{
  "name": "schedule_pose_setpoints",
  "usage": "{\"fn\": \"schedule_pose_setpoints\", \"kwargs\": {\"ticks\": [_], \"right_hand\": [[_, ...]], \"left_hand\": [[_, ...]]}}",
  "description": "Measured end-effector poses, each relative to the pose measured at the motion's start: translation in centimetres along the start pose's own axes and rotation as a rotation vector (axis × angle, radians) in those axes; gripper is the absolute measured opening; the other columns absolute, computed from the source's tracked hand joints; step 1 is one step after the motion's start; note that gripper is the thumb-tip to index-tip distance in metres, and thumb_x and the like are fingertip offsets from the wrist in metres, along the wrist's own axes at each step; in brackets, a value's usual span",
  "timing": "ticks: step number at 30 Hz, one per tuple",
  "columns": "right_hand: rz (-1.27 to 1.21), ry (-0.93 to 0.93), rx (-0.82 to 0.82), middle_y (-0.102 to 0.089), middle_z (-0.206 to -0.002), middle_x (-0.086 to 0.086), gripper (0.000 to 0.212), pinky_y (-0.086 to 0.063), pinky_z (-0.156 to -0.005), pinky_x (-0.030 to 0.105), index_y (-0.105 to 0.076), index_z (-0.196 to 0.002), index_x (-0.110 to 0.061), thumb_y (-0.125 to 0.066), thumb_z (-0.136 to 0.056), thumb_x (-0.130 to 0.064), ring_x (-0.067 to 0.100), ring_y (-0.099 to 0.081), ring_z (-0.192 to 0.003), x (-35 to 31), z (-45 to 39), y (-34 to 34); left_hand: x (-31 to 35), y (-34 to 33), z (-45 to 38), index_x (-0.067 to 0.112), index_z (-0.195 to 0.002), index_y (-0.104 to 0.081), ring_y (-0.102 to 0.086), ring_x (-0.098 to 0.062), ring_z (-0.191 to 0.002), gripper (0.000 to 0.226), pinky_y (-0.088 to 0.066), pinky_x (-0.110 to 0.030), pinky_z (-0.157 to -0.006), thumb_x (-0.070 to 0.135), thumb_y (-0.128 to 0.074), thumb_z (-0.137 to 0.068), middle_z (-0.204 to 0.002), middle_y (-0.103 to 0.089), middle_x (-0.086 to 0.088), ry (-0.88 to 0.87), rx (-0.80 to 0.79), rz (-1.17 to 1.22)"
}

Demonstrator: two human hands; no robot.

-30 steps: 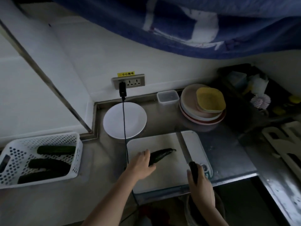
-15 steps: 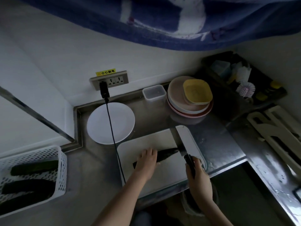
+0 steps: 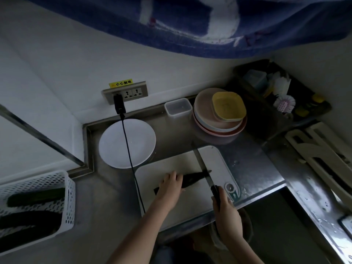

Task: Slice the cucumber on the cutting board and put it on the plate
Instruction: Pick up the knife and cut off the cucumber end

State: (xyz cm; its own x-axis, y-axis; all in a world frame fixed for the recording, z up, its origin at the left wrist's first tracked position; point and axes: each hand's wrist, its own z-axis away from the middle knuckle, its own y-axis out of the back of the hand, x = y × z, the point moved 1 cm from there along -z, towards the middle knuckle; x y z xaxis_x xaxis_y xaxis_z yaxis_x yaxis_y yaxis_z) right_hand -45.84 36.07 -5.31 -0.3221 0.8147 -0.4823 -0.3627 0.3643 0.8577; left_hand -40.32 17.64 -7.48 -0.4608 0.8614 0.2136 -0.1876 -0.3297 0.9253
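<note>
Blade position: the knife [image 3: 203,168] was laid across the right tip of the cucumber [image 3: 192,177], its edge set down on the skin; no slice was yet seen parted.
Right grip: the right hand [image 3: 225,216] was clenched round the dark knife handle, near the front edge of the board.
Left grip: the left hand [image 3: 170,186] was pressed over the cucumber's middle, fingers curled down onto it, holding it fast.
Risk, fingers: the left fingertips were kept just left of the blade; a cut taken too close, or a slip of the edge leftward, could be expected to catch them.
Risk, rolling: a round cucumber held at one spot only might be turned under the blade, and the slice spoiled.
Risk, cable: the black cable [image 3: 131,164] was draped over the plate [image 3: 114,149] and along the left edge of the cutting board [image 3: 190,202]; it could be snagged when slices are carried across.
Cucumber, look: dark green, long, tapered to a thin right end, lying slantwise on the white board, near end lower left.
Cucumber, place: on the board, on the counter [image 3: 251,168], near and right of the plate.
</note>
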Motion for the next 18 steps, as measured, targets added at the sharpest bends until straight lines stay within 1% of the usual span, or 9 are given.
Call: {"fn": "schedule_pose_setpoints", "kwargs": {"ticks": [2, 4, 7, 10, 14, 18], "right_hand": [[0.022, -0.021, -0.020, -0.059, -0.091, -0.005, 0.031, -0.056, -0.053, 0.034, -0.036, -0.126, -0.028, -0.043, -0.096, -0.034, 0.010, -0.060, -0.067, -0.2, -0.1, -0.7], [0.021, -0.046, -0.053, -0.058, -0.087, -0.005, 0.026, -0.056, -0.054, 0.036, -0.035, -0.122, -0.029, -0.043, -0.097, -0.032, 0.011, -0.060, -0.065, -0.4, -0.4, -1.1], [-0.016, -0.066, -0.092, -0.060, -0.090, -0.003, 0.025, -0.057, -0.057, 0.038, -0.033, -0.121, -0.031, -0.042, -0.098, -0.033, 0.014, -0.061, -0.069, -0.2, -0.8, -1.2], [-0.078, -0.080, -0.126, -0.062, -0.097, -0.002, 0.031, -0.057, -0.062, 0.040, -0.030, -0.127, -0.033, -0.041, -0.098, -0.034, 0.016, -0.063, -0.075, 0.4, -0.9, -1.3], [-0.132, -0.062, -0.193, -0.062, -0.104, -0.001, 0.038, -0.057, -0.069, 0.037, -0.028, -0.135, -0.030, -0.041, -0.099, -0.032, 0.015, -0.062, -0.080, 0.8, -1.1, -0.8], [-0.135, -0.031, -0.221, -0.061, -0.112, 0.001, 0.038, -0.053, -0.067, 0.027, -0.030, -0.136, -0.026, -0.041, -0.100, -0.030, 0.011, -0.057, -0.080, 1.0, -1.2, -0.4]], "left_hand": [[0.1, 0.0, 0.0, 0.013, -0.138, -0.033, -0.036, -0.028, -0.121, 0.045, -0.038, -0.038, -0.095, 0.031, -0.045, -0.098, -0.136, -0.033, -0.011, -0.007, 0.006, -0.001], [0.1, 0.0, -0.1, 0.013, -0.138, -0.033, -0.036, -0.028, -0.121, 0.045, -0.038, -0.038, -0.095, 0.030, -0.046, -0.098, -0.135, -0.034, -0.011, -0.010, 0.005, 0.010], [-0.1, -0.1, -0.2, 0.013, -0.138, -0.034, -0.036, -0.027, -0.121, 0.046, -0.039, -0.038, -0.096, 0.030, -0.047, -0.097, -0.136, -0.034, -0.010, -0.013, 0.004, 0.044], [-0.3, -0.1, -0.3, 0.013, -0.139, -0.035, -0.037, -0.026, -0.119, 0.048, -0.039, -0.036, -0.096, 0.031, -0.049, -0.096, -0.134, -0.035, -0.009, -0.019, 0.012, 0.092], [-0.4, 0.0, -0.4, 0.014, -0.139, -0.035, -0.037, -0.024, -0.120, 0.049, -0.037, -0.035, -0.097, 0.032, -0.050, -0.096, -0.135, -0.036, -0.008, -0.022, 0.014, 0.117], [-0.4, -0.1, -0.4, 0.014, -0.139, -0.036, -0.037, -0.024, -0.121, 0.048, -0.038, -0.035, -0.097, 0.033, -0.049, -0.096, -0.134, -0.037, -0.007, -0.022, 0.015, 0.126]]}}
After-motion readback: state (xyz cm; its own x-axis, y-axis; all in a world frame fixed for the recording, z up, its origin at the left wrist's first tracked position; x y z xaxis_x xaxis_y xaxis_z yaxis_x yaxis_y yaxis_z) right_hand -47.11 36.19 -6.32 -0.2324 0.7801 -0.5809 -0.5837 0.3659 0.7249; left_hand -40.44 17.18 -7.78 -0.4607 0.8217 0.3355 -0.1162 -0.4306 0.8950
